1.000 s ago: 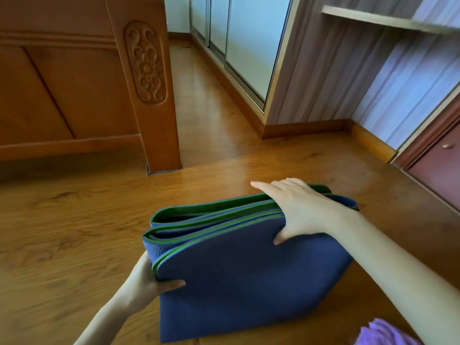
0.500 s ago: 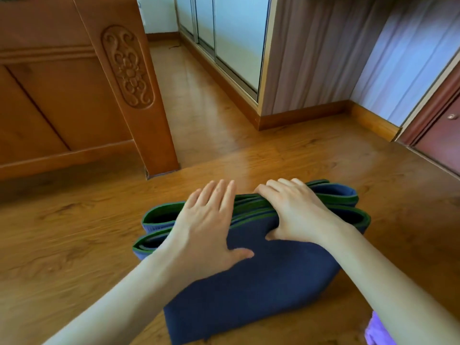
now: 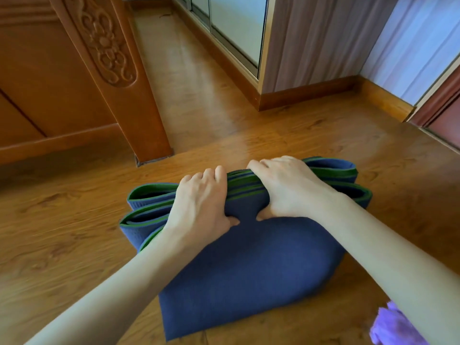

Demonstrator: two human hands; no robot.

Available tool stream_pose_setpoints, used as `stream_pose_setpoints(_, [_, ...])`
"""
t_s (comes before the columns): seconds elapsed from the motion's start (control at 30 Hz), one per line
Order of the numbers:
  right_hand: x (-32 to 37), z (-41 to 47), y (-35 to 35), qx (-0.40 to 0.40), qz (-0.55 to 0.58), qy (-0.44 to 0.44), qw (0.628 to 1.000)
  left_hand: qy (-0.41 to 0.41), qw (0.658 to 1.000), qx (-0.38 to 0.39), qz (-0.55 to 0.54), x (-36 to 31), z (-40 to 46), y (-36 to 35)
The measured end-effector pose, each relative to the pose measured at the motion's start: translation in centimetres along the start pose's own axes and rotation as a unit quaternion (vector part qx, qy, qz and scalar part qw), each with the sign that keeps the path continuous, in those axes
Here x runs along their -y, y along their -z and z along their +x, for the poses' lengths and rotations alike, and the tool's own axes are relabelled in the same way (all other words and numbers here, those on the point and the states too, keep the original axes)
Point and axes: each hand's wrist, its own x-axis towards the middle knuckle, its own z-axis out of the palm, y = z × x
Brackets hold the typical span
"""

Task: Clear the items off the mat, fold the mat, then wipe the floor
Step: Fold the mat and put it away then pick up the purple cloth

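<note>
Mat (image 3: 249, 265): blue with green edging, folded into several stacked layers, lying on the wooden floor (image 3: 62, 232) just in front of the carved bed post (image 3: 119, 78); nothing rests on it. Left hand (image 3: 199, 205) and right hand (image 3: 286, 188) sit side by side on the far layered edge; fingers (image 3: 211, 174) curled over the top, thumbs tucked beneath the upper layer, both clamped on the mat. Judged soft, springy and light; layers gape at the left end and are likely to splay if released. Best hold: across the whole stack at the open edge, pinching all layers together. Purple cloth (image 3: 395, 327) lies near the right forearm; wiping not yet begun.
</note>
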Motion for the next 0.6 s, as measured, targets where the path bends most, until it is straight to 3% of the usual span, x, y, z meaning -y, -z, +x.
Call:
stream_pose_setpoints(0.23, [-0.2,-0.7,-0.1,0.011,0.028,0.005,1.000,-0.014,0.999,0.008,-0.032,0.3,-0.8,0.0])
stream_pose_setpoints(0.37, [0.7,-1.7,0.9,0.061,0.049,-0.021,0.997,-0.006,0.997,0.072,-0.032,-0.5,-1.9,1.1])
stream_pose_setpoints(0.5, [1.5,-2.0,2.9,0.157,0.069,-0.025,0.985,0.057,0.985,0.154,-0.061,-1.9,-2.6,2.2])
stream_pose_setpoints(0.6, [3.0,-2.9,5.4,0.227,0.072,-0.044,0.970,0.054,0.972,0.220,-0.065,-2.7,-2.7,5.5])
